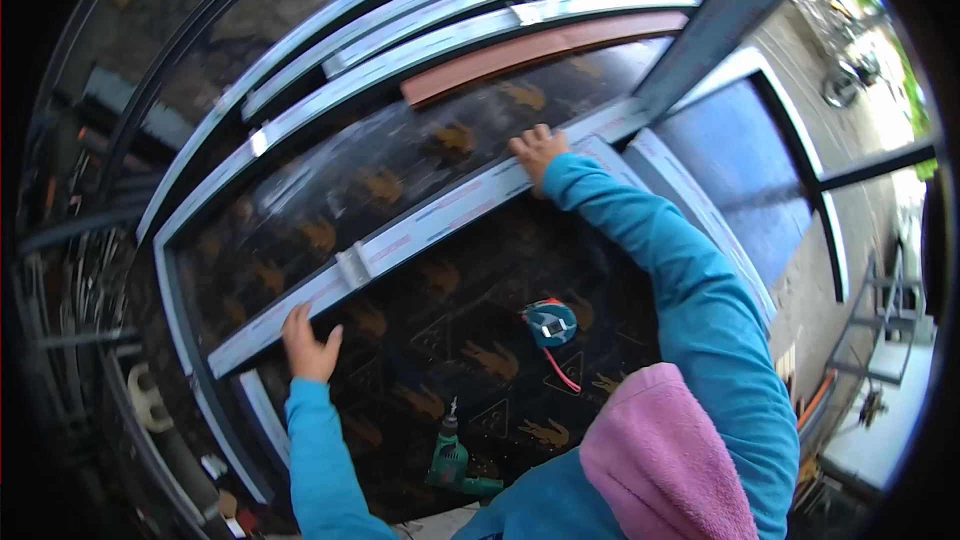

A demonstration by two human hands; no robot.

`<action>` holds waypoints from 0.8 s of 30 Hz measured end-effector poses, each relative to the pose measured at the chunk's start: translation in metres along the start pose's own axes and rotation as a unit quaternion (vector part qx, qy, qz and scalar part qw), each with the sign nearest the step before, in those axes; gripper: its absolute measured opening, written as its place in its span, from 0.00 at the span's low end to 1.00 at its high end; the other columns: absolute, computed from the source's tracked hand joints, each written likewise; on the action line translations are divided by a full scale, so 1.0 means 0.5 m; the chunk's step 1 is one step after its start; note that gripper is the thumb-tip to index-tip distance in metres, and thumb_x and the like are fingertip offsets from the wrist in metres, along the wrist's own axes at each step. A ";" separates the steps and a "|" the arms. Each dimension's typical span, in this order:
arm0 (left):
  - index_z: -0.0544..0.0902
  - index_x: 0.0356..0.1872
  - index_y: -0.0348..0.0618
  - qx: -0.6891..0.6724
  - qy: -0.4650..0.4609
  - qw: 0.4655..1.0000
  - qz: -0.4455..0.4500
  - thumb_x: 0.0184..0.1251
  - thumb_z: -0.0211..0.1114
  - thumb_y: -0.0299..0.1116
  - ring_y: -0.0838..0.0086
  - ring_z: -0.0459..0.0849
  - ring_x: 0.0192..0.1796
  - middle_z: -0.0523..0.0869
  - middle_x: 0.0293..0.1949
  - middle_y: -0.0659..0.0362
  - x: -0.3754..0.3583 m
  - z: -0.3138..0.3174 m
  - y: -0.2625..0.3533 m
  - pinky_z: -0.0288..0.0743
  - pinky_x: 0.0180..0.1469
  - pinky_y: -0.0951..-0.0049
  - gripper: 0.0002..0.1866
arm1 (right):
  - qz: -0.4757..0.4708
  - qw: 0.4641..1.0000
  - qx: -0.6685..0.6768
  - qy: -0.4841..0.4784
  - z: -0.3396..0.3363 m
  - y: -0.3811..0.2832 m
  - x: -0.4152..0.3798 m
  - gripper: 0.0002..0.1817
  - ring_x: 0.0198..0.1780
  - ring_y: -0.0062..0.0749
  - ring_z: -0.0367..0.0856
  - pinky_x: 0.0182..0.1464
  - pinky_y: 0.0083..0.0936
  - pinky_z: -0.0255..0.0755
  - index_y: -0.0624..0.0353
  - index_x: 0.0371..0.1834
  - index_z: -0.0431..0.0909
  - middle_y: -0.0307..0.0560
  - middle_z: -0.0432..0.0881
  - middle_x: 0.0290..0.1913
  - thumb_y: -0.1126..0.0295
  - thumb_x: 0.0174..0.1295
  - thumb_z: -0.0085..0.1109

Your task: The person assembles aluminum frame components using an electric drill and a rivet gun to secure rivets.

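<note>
A long metal profile (430, 225) with printed protective film lies diagonally across the dark work table. My right hand (540, 157) has its fingers curled over the profile toward its upper right end. Close to the lower left end is my left hand (312, 345), its fingertips against the profile's near edge and its thumb spread apart. A short bracket-like piece (353, 266) sits on the profile between my hands. On the near side lie a blue tape measure (550, 323) with a red strap and a green drill (450, 458) with a bit in its chuck.
Several long film-covered profiles (420, 35) lie beyond, with a reddish-brown bar (540, 55) beside them. An upright profile (730, 25) rises at the right. A short profile (265, 415) lies left. A pink towel-like cloth (665, 455) blocks part of the foreground.
</note>
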State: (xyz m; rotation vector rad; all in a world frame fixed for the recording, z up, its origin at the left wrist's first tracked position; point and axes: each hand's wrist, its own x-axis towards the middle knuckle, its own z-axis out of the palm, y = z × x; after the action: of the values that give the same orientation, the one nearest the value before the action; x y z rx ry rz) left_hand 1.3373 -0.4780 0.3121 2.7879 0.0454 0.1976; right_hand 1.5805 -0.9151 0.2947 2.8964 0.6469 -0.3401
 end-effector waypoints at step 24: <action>0.77 0.48 0.34 -0.376 0.020 0.925 -0.051 0.46 0.70 0.38 0.68 0.76 0.45 0.78 0.42 0.55 0.213 0.194 0.052 0.68 0.54 0.70 0.27 | 0.022 0.916 0.376 0.139 -0.203 -0.215 0.673 0.26 0.55 0.54 0.79 0.60 0.42 0.70 0.58 0.55 0.78 0.61 0.81 0.53 0.56 0.55 0.57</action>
State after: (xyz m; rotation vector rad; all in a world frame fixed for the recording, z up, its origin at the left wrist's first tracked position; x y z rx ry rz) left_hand 1.4569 -0.5293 0.2448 2.0084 0.1005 0.1944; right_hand 1.8492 -0.6640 0.2968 3.7452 0.5768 -0.1971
